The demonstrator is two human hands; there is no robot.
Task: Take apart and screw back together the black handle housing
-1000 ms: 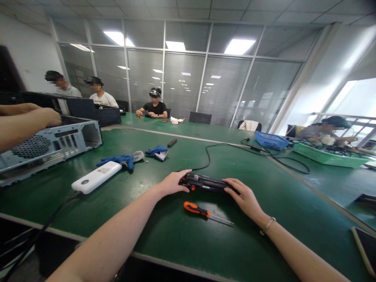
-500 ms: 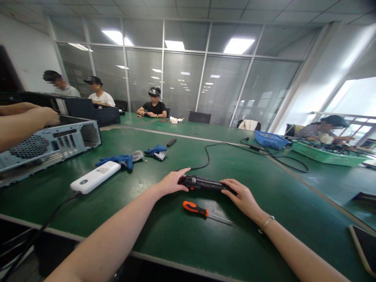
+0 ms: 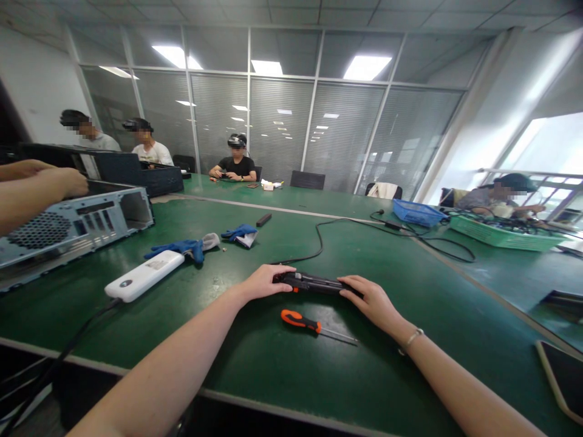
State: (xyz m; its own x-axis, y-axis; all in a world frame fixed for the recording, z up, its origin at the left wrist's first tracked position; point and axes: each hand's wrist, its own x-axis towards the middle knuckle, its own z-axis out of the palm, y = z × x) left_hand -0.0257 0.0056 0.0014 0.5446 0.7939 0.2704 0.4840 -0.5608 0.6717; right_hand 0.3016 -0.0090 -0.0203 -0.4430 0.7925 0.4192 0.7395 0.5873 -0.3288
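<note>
Black casing with a small orange-red patch marks the long device (image 3: 316, 283), lying crosswise between the two hands just above or on the green surface (image 3: 255, 370); which of the two, I cannot tell. The left hand (image 3: 268, 281) grips its left end between thumb and fingers, and the right hand (image 3: 367, 297) clasps the other end. So far as shows, the device is in one piece, so the work looks to be at a handling stage. The orange-handled screwdriver (image 3: 303, 321) lies nearer the wearer, out of both hands. Whether any fastening is loosened or tightened is too small to see. A black cord (image 3: 320, 243) runs behind the left hand; any join is hidden.
</note>
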